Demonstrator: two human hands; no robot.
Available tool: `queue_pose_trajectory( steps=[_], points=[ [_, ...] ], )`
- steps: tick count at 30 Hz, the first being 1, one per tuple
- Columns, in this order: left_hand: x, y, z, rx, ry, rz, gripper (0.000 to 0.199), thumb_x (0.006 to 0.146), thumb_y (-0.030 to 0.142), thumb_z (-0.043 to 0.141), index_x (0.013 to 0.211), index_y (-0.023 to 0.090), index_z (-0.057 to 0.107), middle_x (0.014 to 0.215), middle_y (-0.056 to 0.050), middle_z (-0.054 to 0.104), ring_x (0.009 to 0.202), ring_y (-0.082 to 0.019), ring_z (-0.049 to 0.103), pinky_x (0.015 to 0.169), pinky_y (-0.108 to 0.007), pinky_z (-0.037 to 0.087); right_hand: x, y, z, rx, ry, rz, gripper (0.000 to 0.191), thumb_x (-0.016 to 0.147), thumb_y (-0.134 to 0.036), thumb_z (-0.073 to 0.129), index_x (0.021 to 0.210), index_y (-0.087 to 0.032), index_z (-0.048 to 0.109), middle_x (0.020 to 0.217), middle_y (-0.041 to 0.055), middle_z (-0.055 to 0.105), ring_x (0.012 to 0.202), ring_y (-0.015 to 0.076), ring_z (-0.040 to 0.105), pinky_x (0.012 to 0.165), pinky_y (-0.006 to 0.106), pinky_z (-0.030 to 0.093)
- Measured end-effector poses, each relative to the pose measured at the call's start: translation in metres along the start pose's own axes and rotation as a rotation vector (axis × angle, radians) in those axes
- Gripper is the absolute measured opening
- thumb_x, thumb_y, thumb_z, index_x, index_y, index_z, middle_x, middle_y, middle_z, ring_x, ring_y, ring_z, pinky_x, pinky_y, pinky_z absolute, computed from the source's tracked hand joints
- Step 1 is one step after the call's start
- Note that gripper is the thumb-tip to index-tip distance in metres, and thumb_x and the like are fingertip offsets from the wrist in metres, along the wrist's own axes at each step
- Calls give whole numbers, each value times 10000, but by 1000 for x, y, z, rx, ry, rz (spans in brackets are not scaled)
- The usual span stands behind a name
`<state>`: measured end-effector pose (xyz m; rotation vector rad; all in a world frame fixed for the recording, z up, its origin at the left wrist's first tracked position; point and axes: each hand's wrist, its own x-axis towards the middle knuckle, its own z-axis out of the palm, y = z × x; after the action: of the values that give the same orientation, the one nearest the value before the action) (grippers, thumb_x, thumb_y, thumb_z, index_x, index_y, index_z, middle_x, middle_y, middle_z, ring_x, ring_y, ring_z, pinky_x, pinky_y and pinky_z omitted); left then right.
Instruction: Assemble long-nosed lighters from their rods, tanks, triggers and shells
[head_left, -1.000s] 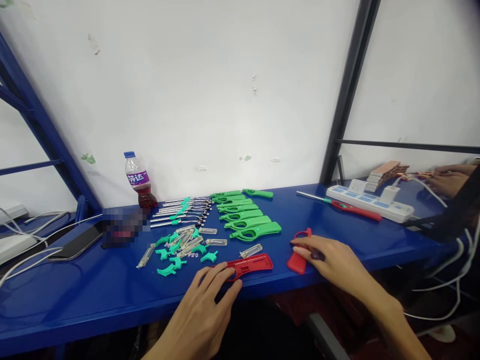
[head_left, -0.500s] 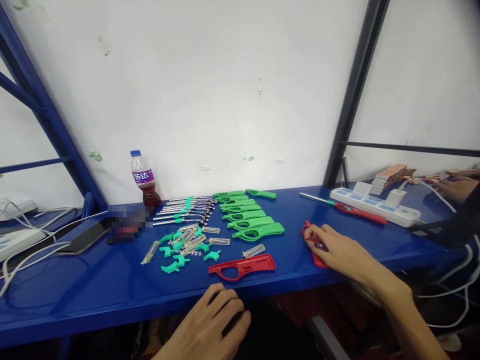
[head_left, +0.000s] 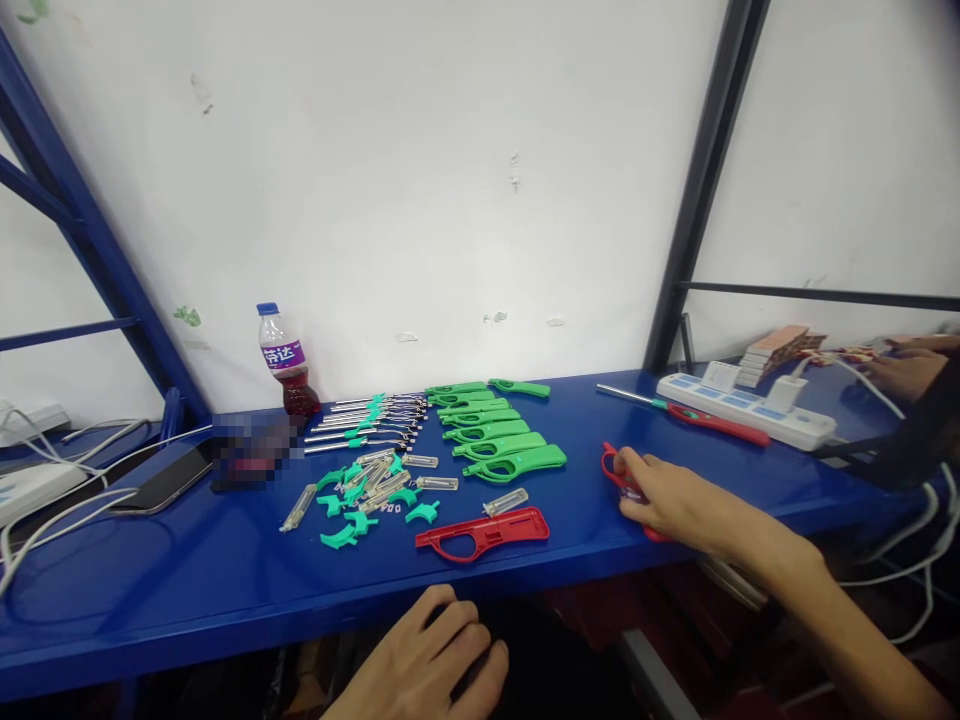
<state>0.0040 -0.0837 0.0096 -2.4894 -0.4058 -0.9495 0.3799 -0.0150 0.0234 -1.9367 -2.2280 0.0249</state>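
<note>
My right hand (head_left: 664,492) is closed around a red lighter casing (head_left: 609,462); its looped front end pokes out past the fingers and the rest is mostly covered. My left hand (head_left: 439,655) hangs just in front of the table edge, fingers loosely bent and slightly apart, holding nothing. Nearest to it, a red half casing (head_left: 487,533) lies inner side up. Behind that rests a clear fuel tank (head_left: 507,501). Several green casings (head_left: 517,462) lie in a column, with metal lighter rods (head_left: 352,425) left of them. Teal triggers (head_left: 360,522) and more clear tanks (head_left: 437,484) form a loose pile.
An assembled red lighter (head_left: 716,424) lies beside a white power strip (head_left: 750,410). A drink bottle (head_left: 283,360) stands at the back left, near a phone (head_left: 165,480) and white cables (head_left: 45,530). Another person's hand (head_left: 911,370) shows at far right.
My right hand has turned over the red casing and now grips it with thumb and fingers. My left hand has shifted slightly down and right; the other parts stay put.
</note>
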Motion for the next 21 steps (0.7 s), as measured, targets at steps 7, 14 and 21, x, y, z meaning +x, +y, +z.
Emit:
queue_pose_trajectory(
  steps=[7,14,21],
  points=[
    [-2,1,3,-8,-6,11,258,1009,17,488,1041,144,711,770,-16,702,740,-169,660,810,-356,578,9,7,-2,-13,-29,-2,452,954,-378,498,1297,-95,579,1044,207,754,972,390,733,857,461,494],
    [-4,0,4,8,2,8,275,1024,28,462,1027,148,709,763,-16,705,729,-170,661,814,-361,580,4,-2,-9,97,14,-150,201,1034,-394,448,1069,-245,579,1104,85,745,961,270,724,878,382,506],
    [-3,-4,-4,13,-5,-78,265,973,21,494,1077,134,710,841,-46,725,814,-197,689,853,-380,568,7,-25,-21,172,39,-263,372,1072,-609,441,1146,-279,596,1103,56,764,955,279,742,793,358,517]
  ],
)
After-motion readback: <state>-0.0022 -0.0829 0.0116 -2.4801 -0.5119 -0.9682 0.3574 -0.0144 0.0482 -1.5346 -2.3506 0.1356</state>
